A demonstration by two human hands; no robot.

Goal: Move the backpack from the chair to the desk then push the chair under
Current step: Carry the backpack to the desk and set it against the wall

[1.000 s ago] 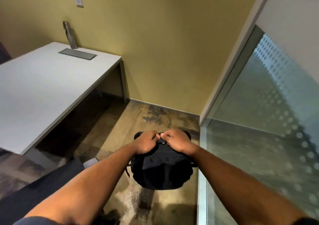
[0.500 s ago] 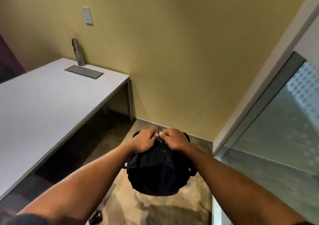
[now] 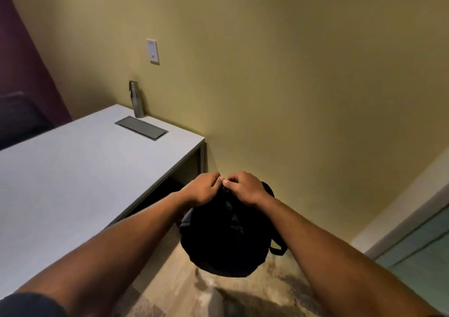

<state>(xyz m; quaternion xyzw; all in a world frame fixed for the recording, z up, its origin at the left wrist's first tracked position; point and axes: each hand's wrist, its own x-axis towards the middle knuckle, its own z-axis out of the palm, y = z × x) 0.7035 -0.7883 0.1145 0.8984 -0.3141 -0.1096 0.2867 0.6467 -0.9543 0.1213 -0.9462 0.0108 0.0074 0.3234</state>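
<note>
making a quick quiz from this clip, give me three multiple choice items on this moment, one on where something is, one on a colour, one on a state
1. Where does the metal water bottle stand?
A. on the floor by the glass panel
B. on the desk's far end by the wall
C. inside the backpack

2. What colour is the backpack?
A. black
B. red
C. white

3. What is the backpack's state?
A. lying flat on the desk
B. resting on the floor
C. held in the air by both hands

Answers
1. B: the water bottle stands upright on the desk near the wall, just beyond the grey cable hatch.
2. A: the backpack is black all over.
3. C: the left hand and right hand grip its top, and it hangs above the floor, beside the desk, not on it.
</note>
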